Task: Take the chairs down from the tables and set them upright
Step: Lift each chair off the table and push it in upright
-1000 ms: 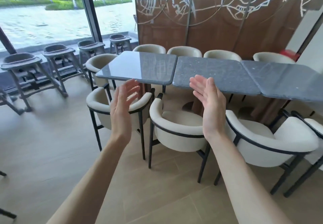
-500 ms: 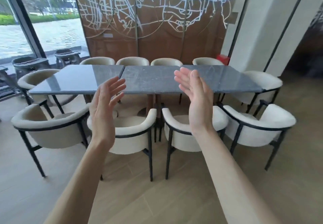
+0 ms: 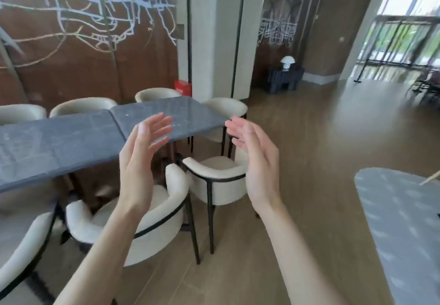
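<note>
Cream upholstered chairs with curved barrel backs, a nubby fabric and thin black metal frames stand upright on their legs around a long table (image 3: 59,143) of dark grey speckled stone slabs set end to end. The near chair (image 3: 164,223) sits at the table's near long side, its open front facing the table; the corner chair (image 3: 219,181) stands just beside it near the table's right end, also turned toward the table. An end chair (image 3: 226,109) faces the table's short right edge, and the rounded backs of three far chairs (image 3: 83,106) show above the far edge. The table's long axis runs from left to right across the view.

The left hand (image 3: 140,162) and right hand (image 3: 257,159) are raised in front of the table, palms facing each other, fingers straight and slightly spread, holding and touching nothing.

Behind stands a brown wall panel (image 3: 71,55) with a white line pattern. The floor (image 3: 309,162) is wood-toned tile. A second pale grey tabletop (image 3: 404,221) with a rounded corner enters at right.
</note>
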